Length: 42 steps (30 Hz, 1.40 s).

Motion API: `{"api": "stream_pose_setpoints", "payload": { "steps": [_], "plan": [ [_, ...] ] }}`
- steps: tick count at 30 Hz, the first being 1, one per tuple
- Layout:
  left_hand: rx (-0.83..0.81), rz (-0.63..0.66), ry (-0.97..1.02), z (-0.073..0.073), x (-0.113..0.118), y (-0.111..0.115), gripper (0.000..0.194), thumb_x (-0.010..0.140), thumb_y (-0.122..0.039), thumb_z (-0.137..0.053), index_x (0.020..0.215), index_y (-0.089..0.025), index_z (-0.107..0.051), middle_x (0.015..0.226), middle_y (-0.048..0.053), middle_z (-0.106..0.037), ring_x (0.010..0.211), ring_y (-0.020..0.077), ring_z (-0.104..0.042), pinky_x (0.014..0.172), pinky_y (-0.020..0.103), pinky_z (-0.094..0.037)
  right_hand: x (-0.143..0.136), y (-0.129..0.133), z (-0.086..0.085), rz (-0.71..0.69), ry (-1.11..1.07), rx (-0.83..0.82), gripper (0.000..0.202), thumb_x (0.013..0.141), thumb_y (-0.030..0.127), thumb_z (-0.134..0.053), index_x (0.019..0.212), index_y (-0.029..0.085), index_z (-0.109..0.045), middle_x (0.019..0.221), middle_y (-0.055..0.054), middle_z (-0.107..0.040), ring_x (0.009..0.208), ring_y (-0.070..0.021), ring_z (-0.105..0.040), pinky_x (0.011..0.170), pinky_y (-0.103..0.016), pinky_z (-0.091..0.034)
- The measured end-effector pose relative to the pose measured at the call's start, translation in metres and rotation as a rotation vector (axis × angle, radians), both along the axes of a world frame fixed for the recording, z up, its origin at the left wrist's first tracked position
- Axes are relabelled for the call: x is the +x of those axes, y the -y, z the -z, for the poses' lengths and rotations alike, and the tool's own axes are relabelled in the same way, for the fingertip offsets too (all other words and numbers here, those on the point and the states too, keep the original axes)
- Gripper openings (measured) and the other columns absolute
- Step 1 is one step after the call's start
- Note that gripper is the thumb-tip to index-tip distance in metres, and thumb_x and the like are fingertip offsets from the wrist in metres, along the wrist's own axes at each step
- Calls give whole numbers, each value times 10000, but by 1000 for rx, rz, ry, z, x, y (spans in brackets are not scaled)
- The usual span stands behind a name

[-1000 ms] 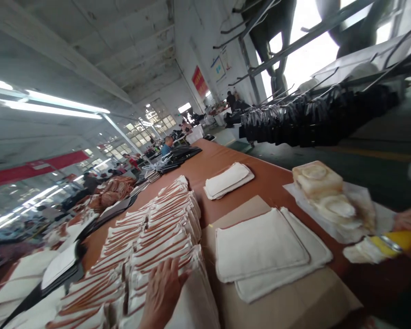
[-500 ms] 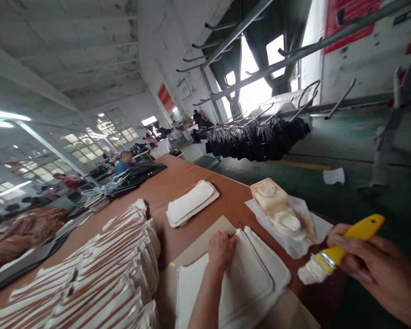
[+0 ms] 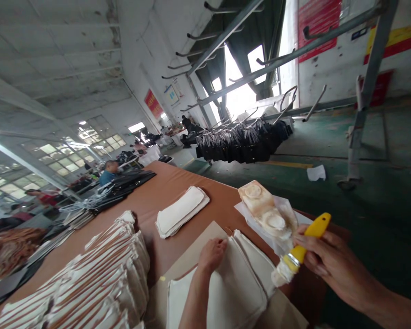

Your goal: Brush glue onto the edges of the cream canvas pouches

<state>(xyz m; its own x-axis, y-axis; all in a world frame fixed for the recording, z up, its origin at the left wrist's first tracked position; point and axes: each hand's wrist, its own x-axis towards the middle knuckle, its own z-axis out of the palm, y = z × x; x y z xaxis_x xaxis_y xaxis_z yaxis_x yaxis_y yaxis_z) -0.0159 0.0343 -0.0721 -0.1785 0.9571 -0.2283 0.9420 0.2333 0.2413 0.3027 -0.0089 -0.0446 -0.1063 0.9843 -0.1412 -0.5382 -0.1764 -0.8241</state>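
My right hand [image 3: 325,256] grips a paintbrush [image 3: 303,249] by its yellow handle. Its bristles, thick with cream-coloured paste, point down and left, close to the right edge of the stacked panels. Cream fabric panels [image 3: 239,292] with rounded corners lie on a brown board [image 3: 205,233] in front of me. My left hand [image 3: 212,256] is closed at the far edge of the top panel, fingers curled over it; the fingertips are partly hidden. Beyond the brush, a paste-smeared container [image 3: 260,203] rests on a white sheet [image 3: 241,210] at the table's right edge.
On the brown table [image 3: 178,178], a small pile of cream pieces [image 3: 181,210] lies ahead. Long rows of brown-edged cream pieces [image 3: 99,269] fill the left. Black bags hang from a metal rack [image 3: 239,146] beyond the table. A person [image 3: 108,176] sits far left.
My right hand has brought the brush leftward, nearer the panels. The left hand stays at the top panel's far edge. The whole view has turned slightly to the right.
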Motion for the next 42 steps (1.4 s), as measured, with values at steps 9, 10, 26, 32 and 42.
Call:
{"api": "stream_pose_setpoints", "payload": {
  "steps": [9,10,26,32,42],
  "plan": [
    [215,4,115,-20,4,24,189,874,-296,-547,821,-155,-661,872,48,-678,844,183,-624,722,276,-433,7,-5,-2,68,23,47,284,803,425,-747,885,182,-626,471,66,-378,419,-79,-281,411,-216,-196],
    [221,4,136,-23,6,29,199,873,-296,-528,812,-157,-656,812,42,-677,795,183,-623,676,269,-413,5,-5,-4,58,7,52,285,805,428,-745,883,183,-623,469,69,-372,419,-76,-271,411,-215,-192],
    [227,45,593,-70,65,105,260,855,-376,-574,865,-165,-725,803,32,-657,754,177,-588,669,239,-417,-31,-5,-38,-124,229,357,338,908,486,-598,793,177,-525,540,67,-369,477,-96,-327,443,-225,-266],
    [240,59,673,-75,79,116,264,832,-406,-606,789,-169,-714,763,16,-563,733,163,-540,664,238,-402,-40,-8,-43,-70,540,720,238,917,332,-586,733,186,-546,669,4,-527,625,-155,-496,626,-283,-404],
    [240,81,730,-71,84,119,367,821,-518,-613,795,-169,-723,761,31,-566,724,167,-530,668,245,-413,-27,9,-55,-43,630,871,210,937,276,-544,743,197,-535,665,0,-539,616,-158,-513,620,-280,-400]
  ]
}}
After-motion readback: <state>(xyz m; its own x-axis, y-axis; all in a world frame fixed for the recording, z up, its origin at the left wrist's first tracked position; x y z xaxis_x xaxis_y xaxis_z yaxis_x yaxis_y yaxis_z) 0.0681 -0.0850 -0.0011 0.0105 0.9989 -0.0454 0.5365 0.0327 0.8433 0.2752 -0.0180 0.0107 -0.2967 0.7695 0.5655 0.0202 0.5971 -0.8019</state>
